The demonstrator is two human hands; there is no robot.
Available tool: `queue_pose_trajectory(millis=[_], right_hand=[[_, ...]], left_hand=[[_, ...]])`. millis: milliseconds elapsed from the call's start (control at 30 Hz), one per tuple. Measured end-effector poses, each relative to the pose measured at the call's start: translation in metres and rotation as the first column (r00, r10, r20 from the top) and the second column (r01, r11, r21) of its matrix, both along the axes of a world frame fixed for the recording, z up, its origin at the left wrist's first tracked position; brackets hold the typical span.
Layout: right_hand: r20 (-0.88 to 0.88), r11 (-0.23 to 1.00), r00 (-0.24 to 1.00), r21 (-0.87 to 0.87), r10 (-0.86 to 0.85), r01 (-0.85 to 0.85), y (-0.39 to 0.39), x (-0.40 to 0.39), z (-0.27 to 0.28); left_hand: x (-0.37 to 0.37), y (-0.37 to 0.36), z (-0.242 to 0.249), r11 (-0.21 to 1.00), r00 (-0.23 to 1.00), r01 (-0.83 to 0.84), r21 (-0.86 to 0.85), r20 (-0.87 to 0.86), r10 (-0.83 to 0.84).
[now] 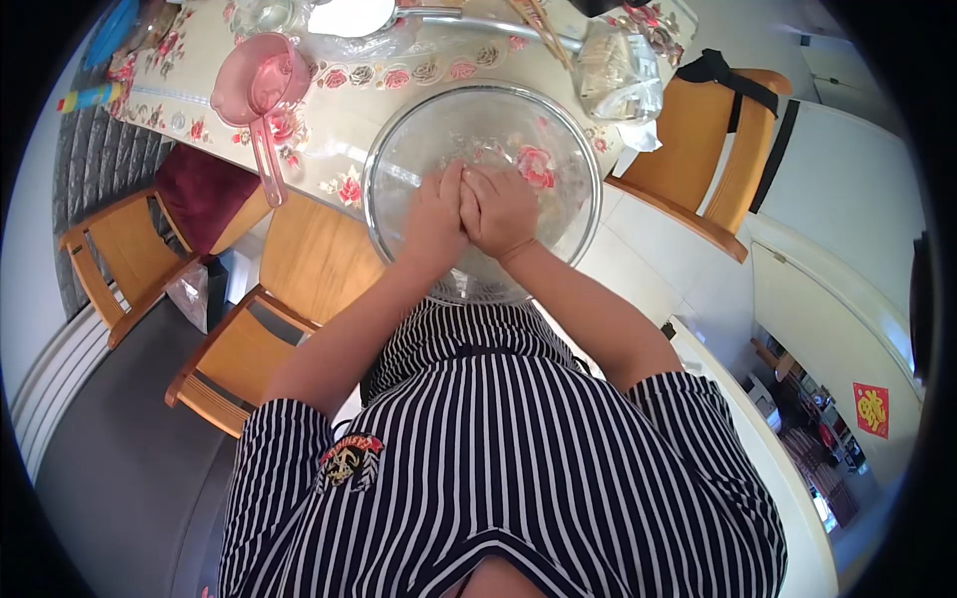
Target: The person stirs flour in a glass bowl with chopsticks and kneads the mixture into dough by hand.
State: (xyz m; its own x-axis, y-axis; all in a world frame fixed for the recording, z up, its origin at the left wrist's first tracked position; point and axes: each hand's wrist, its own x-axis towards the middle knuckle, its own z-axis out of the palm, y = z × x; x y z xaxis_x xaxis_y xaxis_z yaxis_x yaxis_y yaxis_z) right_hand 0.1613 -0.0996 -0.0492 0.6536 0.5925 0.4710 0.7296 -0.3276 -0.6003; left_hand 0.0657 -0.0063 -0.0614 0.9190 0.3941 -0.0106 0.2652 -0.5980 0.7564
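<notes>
My left hand (435, 217) and my right hand (499, 209) are pressed together over a large clear glass bowl (373, 179). Their fingers are closed and curl against each other. Whatever lies between the palms, if anything, is hidden. The bowl stands at the near edge of a table (329, 130) with a floral cover, and the cover's roses show through the glass. To the left of the bowl, a pink translucent scoop (261, 85) rests on the table, its handle reaching past the edge toward me.
Right of the bowl lies a clear plastic bag (618, 75) with something pale inside. Chopsticks (541, 30) and a white dish (351, 15) are at the top. Wooden chairs stand at the left (309, 264) and right (713, 149), close to the table.
</notes>
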Motion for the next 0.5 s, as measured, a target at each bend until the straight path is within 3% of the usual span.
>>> queue_pose_trajectory(millis=[33, 133, 200, 233, 267, 333, 400, 433, 467, 500], right_hand=[[-0.012, 1.0, 1.0, -0.001, 0.005, -0.005, 0.002, 0.006, -0.009], [0.099, 0.992, 0.987, -0.034, 0.125, -0.123, 0.007, 0.038, -0.029], [-0.102, 0.96, 0.988, -0.245, 0.113, -0.135, 0.014, 0.057, -0.031], [-0.098, 0.96, 0.987, -0.238, 0.125, -0.145, 0.021, 0.063, -0.032], [-0.167, 0.938, 0.984, -0.327, 0.064, -0.116, 0.027, 0.066, -0.032], [-0.227, 0.907, 0.974, -0.411, -0.005, -0.091, 0.033, 0.065, -0.023], [-0.387, 0.811, 0.879, -0.585, -0.279, 0.0, 0.043, 0.066, -0.011], [-0.377, 0.816, 0.884, -0.578, -0.277, 0.009, 0.041, 0.071, -0.007], [-0.505, 0.826, 0.816, -0.56, -0.283, -0.06, 0.033, 0.075, -0.003], [-0.623, 0.834, 0.726, -0.537, -0.291, -0.127, 0.026, 0.077, -0.002]], left_hand=[[0.002, -0.004, -0.001, 0.996, 0.994, -0.077, 0.048, 0.078, 0.073], [0.023, 0.0, -0.021, 0.986, 0.99, -0.134, 0.097, 0.048, 0.13], [0.038, 0.007, -0.023, 0.991, 0.994, -0.095, 0.092, -0.04, 0.099], [0.047, 0.015, -0.021, 0.994, 0.991, -0.053, 0.092, -0.121, 0.064], [0.056, 0.025, -0.017, 0.993, 0.99, -0.065, 0.101, -0.117, 0.077], [0.068, 0.04, -0.009, 0.996, 0.923, -0.014, -0.088, -0.384, -0.021], [0.074, 0.048, 0.003, 0.995, 0.905, 0.051, -0.089, -0.418, -0.084], [0.078, 0.05, 0.008, 0.989, 0.877, 0.109, -0.103, -0.459, -0.144], [0.072, 0.043, 0.013, 0.989, 0.88, 0.112, -0.101, -0.453, -0.146], [0.056, 0.028, 0.022, 0.983, 0.933, 0.181, 0.02, -0.321, -0.165]])
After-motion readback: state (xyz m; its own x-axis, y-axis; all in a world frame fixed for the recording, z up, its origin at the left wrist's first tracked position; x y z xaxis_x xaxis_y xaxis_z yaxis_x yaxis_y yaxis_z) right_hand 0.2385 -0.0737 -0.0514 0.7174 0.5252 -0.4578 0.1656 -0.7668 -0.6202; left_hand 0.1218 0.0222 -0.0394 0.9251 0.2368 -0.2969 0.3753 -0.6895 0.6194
